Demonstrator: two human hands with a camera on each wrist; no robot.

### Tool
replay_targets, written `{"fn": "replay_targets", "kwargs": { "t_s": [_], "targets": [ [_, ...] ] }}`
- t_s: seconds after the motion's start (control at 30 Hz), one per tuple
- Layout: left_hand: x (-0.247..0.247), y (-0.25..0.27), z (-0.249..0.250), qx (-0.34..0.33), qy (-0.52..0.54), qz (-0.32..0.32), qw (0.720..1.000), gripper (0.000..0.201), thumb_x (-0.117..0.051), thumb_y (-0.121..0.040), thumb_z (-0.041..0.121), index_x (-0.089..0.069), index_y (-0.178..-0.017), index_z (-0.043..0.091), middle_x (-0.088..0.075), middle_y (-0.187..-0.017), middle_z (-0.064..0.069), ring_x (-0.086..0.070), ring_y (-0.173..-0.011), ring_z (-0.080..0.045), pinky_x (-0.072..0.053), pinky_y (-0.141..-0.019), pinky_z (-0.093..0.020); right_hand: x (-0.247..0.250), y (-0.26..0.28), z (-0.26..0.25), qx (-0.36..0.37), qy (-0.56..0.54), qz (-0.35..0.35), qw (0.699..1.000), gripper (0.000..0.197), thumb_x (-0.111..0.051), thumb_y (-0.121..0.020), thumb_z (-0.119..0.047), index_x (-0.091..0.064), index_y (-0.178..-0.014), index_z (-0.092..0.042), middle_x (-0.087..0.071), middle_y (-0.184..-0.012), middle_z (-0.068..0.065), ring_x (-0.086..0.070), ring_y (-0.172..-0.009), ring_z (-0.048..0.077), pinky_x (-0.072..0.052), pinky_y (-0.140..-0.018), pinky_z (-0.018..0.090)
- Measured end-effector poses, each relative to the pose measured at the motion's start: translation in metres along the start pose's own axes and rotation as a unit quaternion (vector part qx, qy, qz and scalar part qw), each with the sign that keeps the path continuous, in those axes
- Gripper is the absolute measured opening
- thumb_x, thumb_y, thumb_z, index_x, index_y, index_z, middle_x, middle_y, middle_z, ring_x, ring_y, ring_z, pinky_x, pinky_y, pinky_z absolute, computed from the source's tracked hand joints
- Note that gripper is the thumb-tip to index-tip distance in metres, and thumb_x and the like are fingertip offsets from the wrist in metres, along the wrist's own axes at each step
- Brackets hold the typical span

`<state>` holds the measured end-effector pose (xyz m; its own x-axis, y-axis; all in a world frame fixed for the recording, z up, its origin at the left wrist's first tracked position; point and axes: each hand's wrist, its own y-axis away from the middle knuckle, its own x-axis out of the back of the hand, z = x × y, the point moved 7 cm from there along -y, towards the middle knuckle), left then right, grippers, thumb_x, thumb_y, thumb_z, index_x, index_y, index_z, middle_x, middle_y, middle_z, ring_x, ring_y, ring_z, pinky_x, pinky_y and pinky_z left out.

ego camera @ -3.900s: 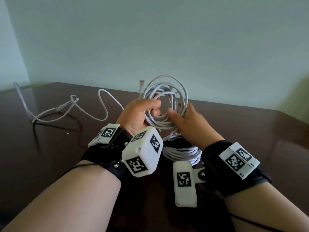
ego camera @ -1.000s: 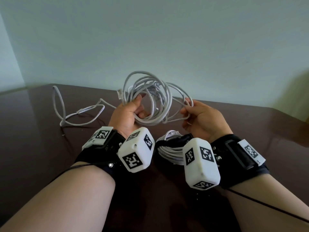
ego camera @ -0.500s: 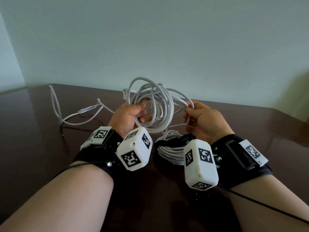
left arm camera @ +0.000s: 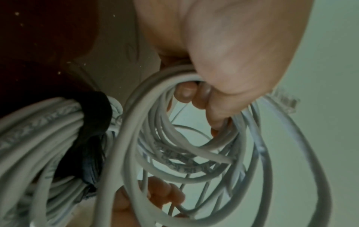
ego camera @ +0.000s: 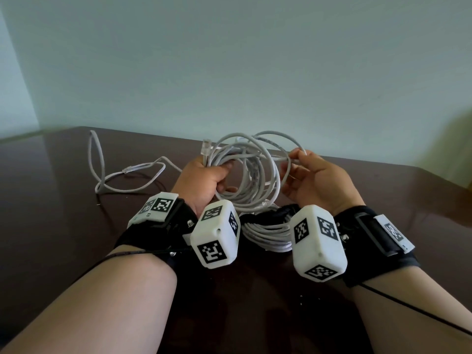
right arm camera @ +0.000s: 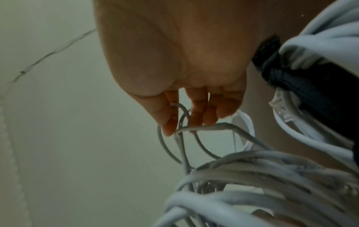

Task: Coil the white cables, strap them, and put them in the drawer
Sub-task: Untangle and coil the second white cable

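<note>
My left hand (ego camera: 204, 180) grips a loose coil of white cable (ego camera: 251, 175) above the table, with a clear plug (ego camera: 206, 145) sticking up past the thumb. In the left wrist view the left hand (left arm camera: 213, 98) has its fingers curled round the coil's loops (left arm camera: 174, 153). My right hand (ego camera: 309, 175) pinches a strand of the same cable (ego camera: 293, 145) at the coil's right side; the right wrist view shows the right hand (right arm camera: 174, 119) pinching that strand (right arm camera: 204, 127) at the fingertips. The cable's free tail (ego camera: 122, 175) trails left over the table.
A second white coil (ego camera: 265, 233) bound with a black strap (ego camera: 283, 213) lies on the dark brown table (ego camera: 63, 226) under my wrists, also seen as strapped coil (left arm camera: 38, 138). A pale wall stands behind the table's far edge. No drawer is in view.
The free tail on the table has been drawn shorter and nearer over the frames. The coil has gained loops, and my right hand has lifted a strand up beside it.
</note>
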<state>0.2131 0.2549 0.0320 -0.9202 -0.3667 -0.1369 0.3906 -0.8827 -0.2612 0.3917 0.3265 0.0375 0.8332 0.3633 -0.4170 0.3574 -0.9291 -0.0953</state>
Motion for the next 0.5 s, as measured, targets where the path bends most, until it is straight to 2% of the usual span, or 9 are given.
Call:
{"fn": "replay_targets", "kwargs": {
  "t_s": [0.07, 0.17, 0.27, 0.37, 0.5],
  "targets": [
    [-0.001, 0.0, 0.0, 0.008, -0.008, -0.006, 1.0, 0.021, -0.056, -0.092, 0.004, -0.059, -0.072, 0.012, -0.041, -0.06, -0.008, -0.038, -0.038, -0.007, -0.04, -0.038, -0.015, -0.003, 0.0, 0.001, 0.016, -0.002, -0.007, 1.0, 0.026, -0.044, -0.098, -0.022, -0.059, -0.078, -0.014, -0.06, -0.071, 0.006, -0.057, -0.064, 0.018, -0.046, -0.067, 0.031],
    [0.0, -0.002, -0.003, 0.019, -0.017, -0.002, 1.0, 0.02, -0.059, -0.09, 0.004, -0.058, -0.073, 0.014, -0.042, -0.058, -0.005, -0.037, -0.044, -0.012, -0.039, -0.038, -0.015, -0.002, -0.002, 0.003, 0.036, -0.002, 0.016, 0.999, 0.016, -0.051, -0.095, -0.01, -0.061, -0.084, -0.017, -0.06, -0.068, 0.003, -0.056, -0.06, 0.013, -0.045, -0.063, 0.029],
    [0.0, -0.003, -0.003, 0.026, -0.051, 0.001, 0.998, 0.007, -0.06, -0.09, 0.008, -0.061, -0.083, 0.009, -0.042, -0.054, -0.002, -0.038, -0.042, -0.01, -0.043, -0.042, -0.017, 0.0, -0.003, 0.001, 0.038, 0.004, 0.012, 0.999, 0.017, -0.052, -0.092, -0.002, -0.063, -0.091, -0.016, -0.06, -0.066, 0.003, -0.055, -0.061, 0.013, -0.044, -0.062, 0.027],
    [0.004, -0.007, -0.006, 0.042, -0.07, 0.02, 0.996, 0.004, -0.065, -0.088, 0.011, -0.062, -0.086, 0.009, -0.052, -0.062, -0.004, -0.049, -0.053, -0.017, -0.058, -0.059, -0.032, -0.002, -0.002, 0.003, 0.018, 0.035, -0.009, 0.999, 0.016, -0.052, -0.089, 0.0, -0.065, -0.087, -0.01, -0.061, -0.071, 0.006, -0.054, -0.065, 0.016, -0.042, -0.064, 0.027],
    [0.014, -0.01, -0.01, 0.05, -0.129, 0.063, 0.988, 0.008, -0.066, -0.085, 0.014, -0.06, -0.081, 0.012, -0.057, -0.065, 0.0, -0.058, -0.059, -0.02, -0.057, -0.08, -0.044, -0.003, 0.002, 0.004, 0.005, 0.1, -0.03, 0.995, 0.017, -0.055, -0.089, -0.004, -0.064, -0.078, -0.013, -0.063, -0.067, 0.0, -0.054, -0.064, 0.013, -0.039, -0.065, 0.027]
  ]
}}
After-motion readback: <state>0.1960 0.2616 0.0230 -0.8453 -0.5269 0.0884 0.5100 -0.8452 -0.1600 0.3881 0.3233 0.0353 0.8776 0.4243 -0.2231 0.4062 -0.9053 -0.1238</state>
